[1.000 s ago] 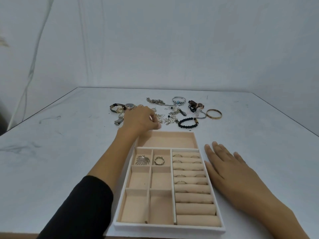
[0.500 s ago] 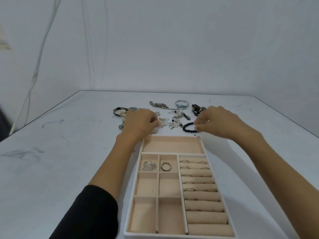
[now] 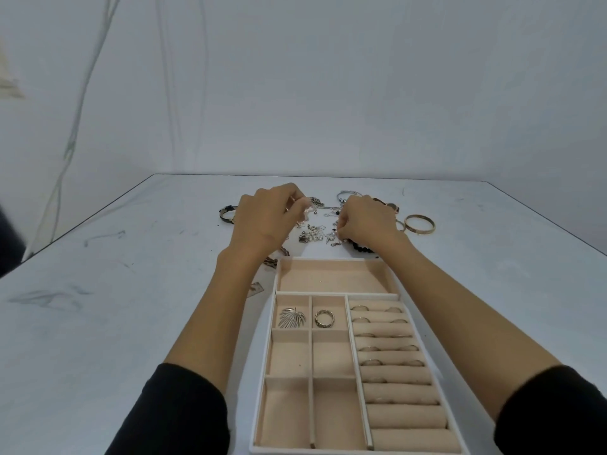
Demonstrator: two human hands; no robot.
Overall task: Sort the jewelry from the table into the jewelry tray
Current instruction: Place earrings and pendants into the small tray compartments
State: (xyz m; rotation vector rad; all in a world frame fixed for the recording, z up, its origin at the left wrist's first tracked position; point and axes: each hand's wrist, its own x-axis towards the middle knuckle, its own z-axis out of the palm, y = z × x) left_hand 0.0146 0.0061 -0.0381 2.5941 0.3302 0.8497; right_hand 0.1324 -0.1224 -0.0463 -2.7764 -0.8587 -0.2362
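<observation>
1. Beyond the far wall of the white-edged, beige velvet-lined jewelry tray (image 3: 262, 372), a tangle of thin silver chains and small charms (image 3: 317, 233) is spread on the pale grey table (image 3: 98, 307), between the two hands
2. The left hand (image 3: 266, 218) is held over the left edge of the tangle, its fingers curled and a thin strand pinched at the fingertips. The right hand (image 3: 364, 221) is lowered at the right edge, thumb and forefinger closed on a small piece of the same heap. Which chain is held by each cannot be told
3. Around the heap are seen a black beaded bracelet (image 3: 361, 247) beside the right wrist, a gold bangle (image 3: 419, 223) to the right, a silver bangle (image 3: 348, 193) on the far side and a black-strapped watch (image 3: 227, 213) to the left
4. Within the tray, a silver leaf-shaped brooch (image 3: 291, 317) and a metal band ring (image 3: 324, 318) are laid in two small compartments side by side, and several rings are slotted between the beige ring rolls (image 3: 404, 418) on the right
5. The chains are judged to be very light, limp and slippery, and likely to snag on one another, so fine links could be kinked if pulled hard. A hold is best taken at a clasp, a charm or a strand's end, and the piece lifted slowly so that it is drawn free of the rest
</observation>
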